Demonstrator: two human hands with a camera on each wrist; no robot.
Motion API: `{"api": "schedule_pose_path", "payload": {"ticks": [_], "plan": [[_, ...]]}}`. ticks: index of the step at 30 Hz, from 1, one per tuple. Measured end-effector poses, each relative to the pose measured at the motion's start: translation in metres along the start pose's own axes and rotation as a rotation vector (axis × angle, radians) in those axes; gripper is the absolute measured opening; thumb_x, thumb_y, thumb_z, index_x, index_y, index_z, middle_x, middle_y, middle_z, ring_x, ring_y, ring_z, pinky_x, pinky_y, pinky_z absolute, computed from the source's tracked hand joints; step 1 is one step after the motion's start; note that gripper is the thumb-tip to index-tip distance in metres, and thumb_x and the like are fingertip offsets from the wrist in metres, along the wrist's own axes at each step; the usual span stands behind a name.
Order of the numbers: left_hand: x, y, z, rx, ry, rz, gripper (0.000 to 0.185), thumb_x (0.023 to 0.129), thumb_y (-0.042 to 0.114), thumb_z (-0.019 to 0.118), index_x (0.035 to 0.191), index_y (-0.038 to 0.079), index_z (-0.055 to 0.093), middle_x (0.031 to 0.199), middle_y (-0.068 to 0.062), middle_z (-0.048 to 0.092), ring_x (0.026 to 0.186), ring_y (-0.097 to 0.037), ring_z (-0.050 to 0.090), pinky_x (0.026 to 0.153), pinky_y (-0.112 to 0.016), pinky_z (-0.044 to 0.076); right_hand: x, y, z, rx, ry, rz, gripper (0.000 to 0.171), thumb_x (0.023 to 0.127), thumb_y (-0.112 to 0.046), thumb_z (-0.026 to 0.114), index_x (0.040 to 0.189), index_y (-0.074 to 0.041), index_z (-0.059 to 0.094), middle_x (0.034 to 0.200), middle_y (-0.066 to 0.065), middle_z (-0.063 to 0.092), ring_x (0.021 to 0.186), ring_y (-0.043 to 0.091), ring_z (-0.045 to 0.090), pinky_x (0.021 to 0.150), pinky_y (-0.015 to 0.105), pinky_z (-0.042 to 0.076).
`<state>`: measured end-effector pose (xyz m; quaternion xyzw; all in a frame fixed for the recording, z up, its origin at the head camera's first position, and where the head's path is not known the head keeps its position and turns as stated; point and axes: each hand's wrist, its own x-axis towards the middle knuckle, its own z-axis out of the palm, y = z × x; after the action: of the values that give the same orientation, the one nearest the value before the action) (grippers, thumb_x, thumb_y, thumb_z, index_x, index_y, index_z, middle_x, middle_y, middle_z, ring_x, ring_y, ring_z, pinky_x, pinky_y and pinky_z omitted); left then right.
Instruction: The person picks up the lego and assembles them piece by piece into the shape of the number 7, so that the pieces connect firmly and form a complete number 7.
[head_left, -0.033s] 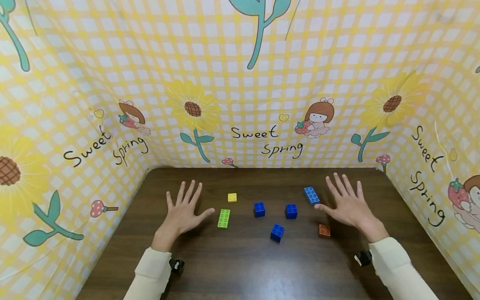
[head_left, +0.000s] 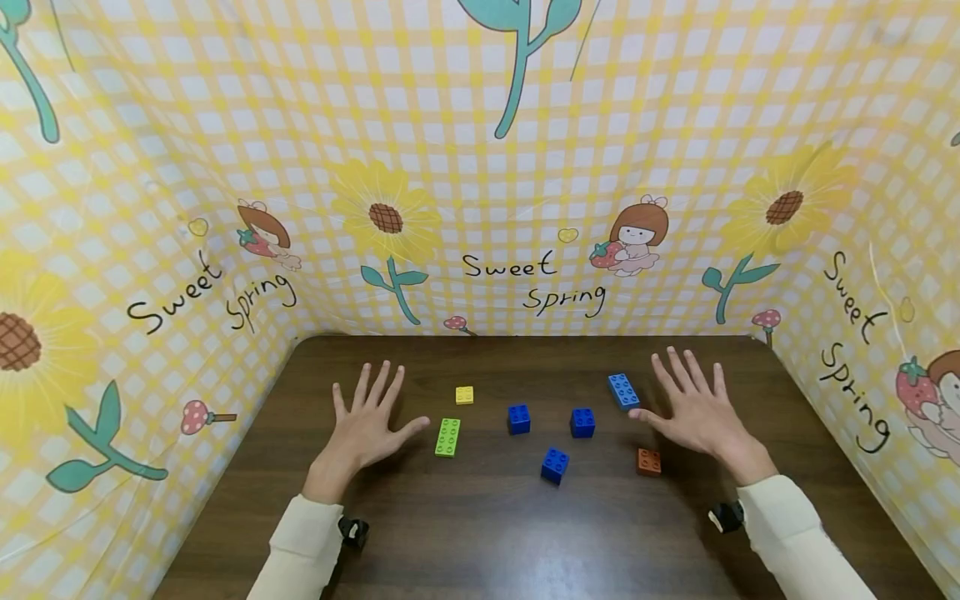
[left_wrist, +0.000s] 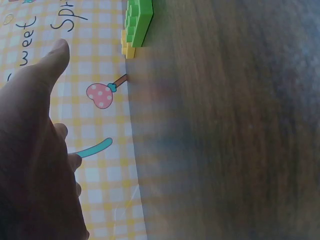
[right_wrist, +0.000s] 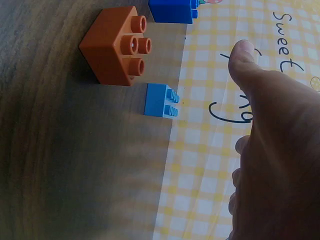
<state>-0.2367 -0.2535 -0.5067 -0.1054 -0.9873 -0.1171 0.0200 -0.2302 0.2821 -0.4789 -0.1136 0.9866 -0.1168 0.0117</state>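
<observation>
Nothing moved; hands (head_left: 367,429) (head_left: 693,412) spread wide, flat over dark wood table (head_left: 480,533), floral cloth backdrop (head_left: 480,167).

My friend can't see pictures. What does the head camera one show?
Two open hands, left hand and right hand, lie flat on a dark table, with seven toy bricks between them: three dark blue, one light blue, green, yellow and orange.

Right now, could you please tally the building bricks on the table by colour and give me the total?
Dark blue bricks: 3
Light blue brick: 1
Green brick: 1
Yellow brick: 1
Orange brick: 1
Total: 7 bricks, none held by the hands.
</observation>
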Motion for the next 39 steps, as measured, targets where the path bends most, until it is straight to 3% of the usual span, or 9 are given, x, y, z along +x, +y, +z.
{"api": "schedule_pose_path", "payload": {"ticks": [18, 23, 25, 28, 32, 35, 39], "plan": [[-0.002, 0.005, -0.003, -0.015, -0.005, -0.004, 0.102, 0.098, 0.078, 0.052, 0.173, 0.024, 0.008, 0.181, -0.010, 0.002, 0.167, -0.040, -0.009, 0.120, -0.082, -0.012, -0.001, 0.000, -0.002, 0.013, 0.009, -0.006, 0.110, 0.098, -0.076, 0.055, 0.172, -0.009, 0.009, 0.177, 0.026, -0.002, 0.163, 0.050, -0.006, 0.124, 0.074, -0.015], [-0.002, 0.010, -0.004, -0.034, 0.009, 0.012, 0.101, 0.098, 0.076, 0.053, 0.173, 0.024, 0.011, 0.181, -0.011, 0.006, 0.167, -0.041, -0.004, 0.121, -0.082, -0.006, -0.002, -0.005, -0.005, 0.016, 0.036, -0.025, 0.106, 0.099, -0.073, 0.055, 0.172, -0.008, 0.011, 0.177, 0.027, 0.001, 0.164, 0.050, -0.004, 0.125, 0.075, -0.009], [-0.002, 0.014, -0.004, -0.060, 0.030, 0.035, 0.099, 0.099, 0.073, 0.055, 0.173, 0.023, 0.015, 0.180, -0.012, 0.014, 0.166, -0.042, 0.003, 0.122, -0.082, 0.000, -0.003, -0.010, -0.007, 0.041, 0.055, -0.048, 0.102, 0.101, -0.068, 0.057, 0.171, -0.007, 0.015, 0.177, 0.028, 0.006, 0.164, 0.050, 0.000, 0.126, 0.075, -0.005], [-0.003, 0.025, -0.005, -0.134, 0.094, 0.079, 0.090, 0.101, 0.061, 0.063, 0.171, 0.018, 0.026, 0.172, -0.018, 0.035, 0.161, -0.044, 0.027, 0.123, -0.077, 0.020, -0.006, -0.020, -0.009, 0.078, 0.097, -0.104, 0.093, 0.103, -0.057, 0.063, 0.169, -0.004, 0.023, 0.175, 0.029, 0.018, 0.162, 0.051, 0.013, 0.127, 0.074, 0.007], [-0.003, 0.051, -0.003, -0.282, 0.173, 0.124, 0.067, 0.105, 0.037, 0.070, 0.162, 0.011, 0.045, 0.149, -0.017, 0.063, 0.138, -0.039, 0.060, 0.110, -0.064, 0.049, -0.011, -0.040, -0.010, 0.109, 0.161, -0.165, 0.080, 0.103, -0.041, 0.071, 0.164, -0.003, 0.037, 0.166, 0.027, 0.041, 0.152, 0.050, 0.039, 0.119, 0.071, 0.035], [-0.002, 0.074, 0.002, -0.383, 0.194, 0.136, 0.052, 0.105, 0.026, 0.071, 0.153, 0.012, 0.057, 0.131, -0.007, 0.074, 0.118, -0.029, 0.071, 0.096, -0.054, 0.058, -0.015, -0.056, -0.008, 0.155, 0.183, -0.177, 0.070, 0.103, -0.035, 0.073, 0.161, -0.006, 0.045, 0.159, 0.024, 0.052, 0.143, 0.047, 0.052, 0.109, 0.068, 0.048], [0.001, 0.100, 0.008, -0.486, 0.220, 0.174, 0.035, 0.103, 0.017, 0.072, 0.137, 0.011, 0.069, 0.113, 0.000, 0.076, 0.101, -0.020, 0.073, 0.086, -0.047, 0.061, -0.019, -0.076, -0.004, 0.229, 0.191, -0.197, 0.060, 0.103, -0.030, 0.073, 0.155, -0.009, 0.054, 0.151, 0.018, 0.061, 0.136, 0.041, 0.060, 0.103, 0.062, 0.054]]}}
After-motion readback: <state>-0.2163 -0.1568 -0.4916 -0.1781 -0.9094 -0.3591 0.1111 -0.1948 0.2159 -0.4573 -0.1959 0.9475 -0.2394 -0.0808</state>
